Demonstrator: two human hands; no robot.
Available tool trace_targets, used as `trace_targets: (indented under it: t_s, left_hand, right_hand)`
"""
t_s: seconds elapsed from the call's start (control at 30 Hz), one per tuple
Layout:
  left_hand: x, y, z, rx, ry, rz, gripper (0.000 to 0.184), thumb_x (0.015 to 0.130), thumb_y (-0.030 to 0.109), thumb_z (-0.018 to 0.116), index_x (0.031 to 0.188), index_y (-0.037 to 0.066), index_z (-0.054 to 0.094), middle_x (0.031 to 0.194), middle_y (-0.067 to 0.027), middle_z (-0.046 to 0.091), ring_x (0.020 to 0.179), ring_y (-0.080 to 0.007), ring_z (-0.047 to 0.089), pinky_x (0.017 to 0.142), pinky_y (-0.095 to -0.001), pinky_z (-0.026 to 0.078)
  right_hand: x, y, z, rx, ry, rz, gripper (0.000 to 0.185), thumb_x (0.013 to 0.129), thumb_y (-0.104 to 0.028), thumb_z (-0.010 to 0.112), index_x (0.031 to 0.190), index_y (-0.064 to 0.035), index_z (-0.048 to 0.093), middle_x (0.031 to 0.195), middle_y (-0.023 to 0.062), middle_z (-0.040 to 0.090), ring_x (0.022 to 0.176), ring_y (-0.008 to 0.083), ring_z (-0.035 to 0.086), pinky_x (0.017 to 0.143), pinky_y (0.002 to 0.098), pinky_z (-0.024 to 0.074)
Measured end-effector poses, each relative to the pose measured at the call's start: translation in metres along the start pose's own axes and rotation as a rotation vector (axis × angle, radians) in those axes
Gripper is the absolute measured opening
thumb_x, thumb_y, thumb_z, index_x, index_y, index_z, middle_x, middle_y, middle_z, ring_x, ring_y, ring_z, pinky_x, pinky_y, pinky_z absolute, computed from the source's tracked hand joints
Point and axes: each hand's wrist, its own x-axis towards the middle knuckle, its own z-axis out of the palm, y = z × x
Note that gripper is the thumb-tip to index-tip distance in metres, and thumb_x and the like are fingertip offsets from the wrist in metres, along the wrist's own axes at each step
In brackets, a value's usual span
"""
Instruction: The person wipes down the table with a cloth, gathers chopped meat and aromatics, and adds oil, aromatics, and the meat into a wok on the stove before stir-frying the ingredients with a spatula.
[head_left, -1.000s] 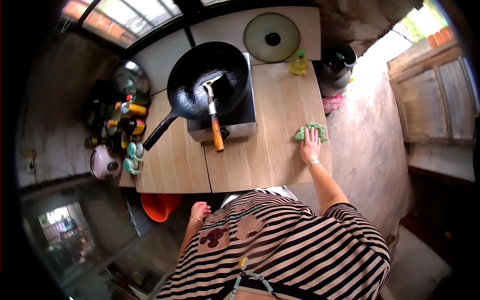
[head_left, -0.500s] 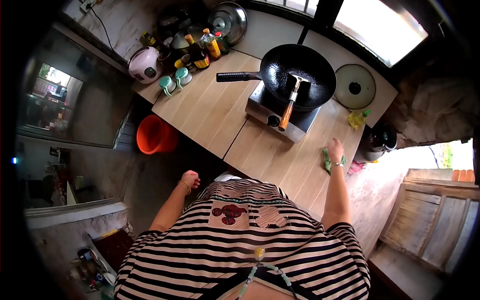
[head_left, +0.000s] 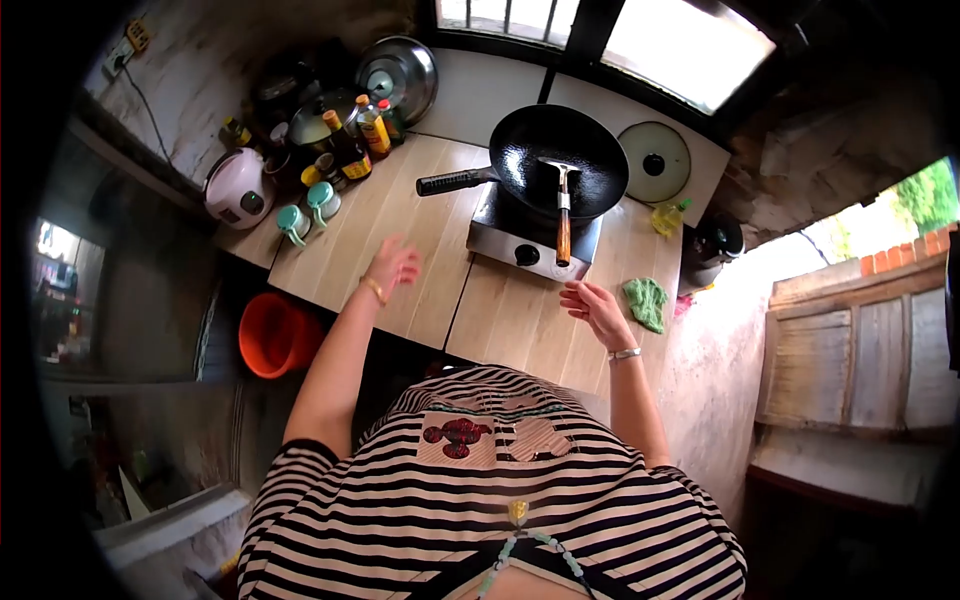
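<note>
A black wok (head_left: 520, 160) sits on a silver stove (head_left: 500, 243), its handle pointing left. A spatula with a wooden handle (head_left: 563, 225) rests in it, the handle hanging over the stove's front. Just in front of the stove's right corner is my right hand (head_left: 598, 308), fingers apart and slightly curled, holding nothing. The green cloth (head_left: 646, 304) lies on the table to its right, untouched. My left hand (head_left: 393, 267), somewhat blurred, is over the left part of the table with its fingers apart and nothing in it.
Bottles (head_left: 350, 150), two teal-lidded jars (head_left: 322, 202) and a pink cooker (head_left: 238, 188) stand at the left. A glass lid (head_left: 655, 160) and a yellow bottle (head_left: 668, 217) are at the right. Below the left table edge is an orange bucket (head_left: 275, 338).
My right hand has let go of the green cloth and moved left toward the stove. My left hand has risen from beside my body to over the table and opened. The view has turned.
</note>
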Motion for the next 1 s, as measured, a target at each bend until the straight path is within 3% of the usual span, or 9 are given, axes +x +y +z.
trace_targets:
  t_s: [0.07, 0.17, 0.27, 0.3, 0.4, 0.67, 0.73, 1.0]
  left_hand:
    - [0.014, 0.044, 0.031, 0.042, -0.032, 0.063, 0.043, 0.083, 0.035, 0.061, 0.114, 0.013, 0.040, 0.093, -0.0081, 0.057, 0.066, -0.0167, 0.058, 0.054, -0.0305, 0.049]
    - [0.030, 0.083, 0.055, 0.140, -0.114, 0.141, 0.040, 0.083, 0.036, 0.061, 0.109, 0.011, 0.042, 0.083, -0.0065, 0.058, 0.060, -0.0142, 0.058, 0.050, -0.0274, 0.048]
    - [0.071, 0.077, 0.051, 0.189, -0.071, 0.205, 0.043, 0.081, 0.035, 0.064, 0.106, 0.007, 0.043, 0.071, -0.0054, 0.058, 0.047, -0.0122, 0.055, 0.040, -0.0249, 0.046]
    - [0.070, 0.077, 0.056, 0.162, -0.007, 0.240, 0.034, 0.082, 0.032, 0.063, 0.097, 0.006, 0.047, 0.062, -0.0043, 0.056, 0.040, -0.0105, 0.051, 0.036, -0.0240, 0.044]
    - [0.069, 0.078, 0.060, 0.256, 0.033, 0.295, 0.025, 0.086, 0.029, 0.058, 0.088, 0.006, 0.049, 0.060, -0.0031, 0.055, 0.040, -0.0105, 0.050, 0.036, -0.0238, 0.043]
    - [0.057, 0.079, 0.067, 0.272, 0.059, 0.309, 0.024, 0.086, 0.028, 0.058, 0.082, 0.006, 0.048, 0.057, -0.0033, 0.054, 0.038, -0.0104, 0.048, 0.034, -0.0239, 0.041]
    - [0.056, 0.079, 0.070, 0.236, 0.076, 0.301, 0.026, 0.085, 0.027, 0.059, 0.082, 0.004, 0.047, 0.057, -0.0054, 0.054, 0.036, -0.0110, 0.048, 0.031, -0.0240, 0.038]
    - [0.069, 0.082, 0.062, 0.281, 0.060, 0.252, 0.026, 0.085, 0.029, 0.059, 0.083, 0.005, 0.048, 0.060, -0.0044, 0.054, 0.037, -0.0113, 0.048, 0.033, -0.0251, 0.042]
  right_hand:
    - [-0.004, -0.007, 0.017, 0.021, 0.014, -0.039, 0.031, 0.093, -0.028, 0.048, 0.112, -0.0034, 0.055, 0.101, 0.0066, 0.063, 0.091, 0.0137, 0.060, 0.076, 0.0248, 0.0462]
    - [-0.010, -0.003, 0.034, 0.012, 0.088, -0.059, 0.029, 0.093, -0.027, 0.048, 0.110, -0.0040, 0.056, 0.099, 0.0057, 0.063, 0.087, 0.0128, 0.061, 0.074, 0.0243, 0.0468]
    - [-0.030, 0.012, 0.045, 0.022, 0.160, -0.073, 0.029, 0.093, -0.025, 0.049, 0.109, -0.0027, 0.056, 0.098, 0.0061, 0.064, 0.085, 0.0121, 0.062, 0.072, 0.0229, 0.0476]
    - [-0.037, 0.021, 0.044, 0.024, 0.196, -0.071, 0.029, 0.093, -0.025, 0.049, 0.109, -0.0024, 0.056, 0.097, 0.0062, 0.064, 0.085, 0.0120, 0.062, 0.071, 0.0227, 0.0478]
    - [-0.061, 0.053, 0.041, 0.073, 0.314, -0.029, 0.029, 0.092, -0.023, 0.050, 0.110, -0.0012, 0.056, 0.096, 0.0063, 0.064, 0.083, 0.0117, 0.062, 0.071, 0.0227, 0.0483]
    - [-0.115, 0.110, 0.016, 0.254, 0.531, 0.037, 0.024, 0.092, -0.021, 0.049, 0.105, -0.0026, 0.057, 0.094, 0.0072, 0.064, 0.082, 0.0124, 0.062, 0.068, 0.0241, 0.0503]
    - [-0.114, 0.108, 0.010, 0.219, 0.537, 0.029, 0.024, 0.092, -0.022, 0.049, 0.105, -0.0030, 0.057, 0.094, 0.0067, 0.064, 0.081, 0.0121, 0.062, 0.068, 0.0239, 0.0500]
    - [-0.081, 0.061, 0.000, 0.079, 0.483, -0.041, 0.025, 0.092, -0.023, 0.049, 0.105, -0.0032, 0.058, 0.094, 0.0051, 0.064, 0.082, 0.0108, 0.062, 0.069, 0.0228, 0.0481]
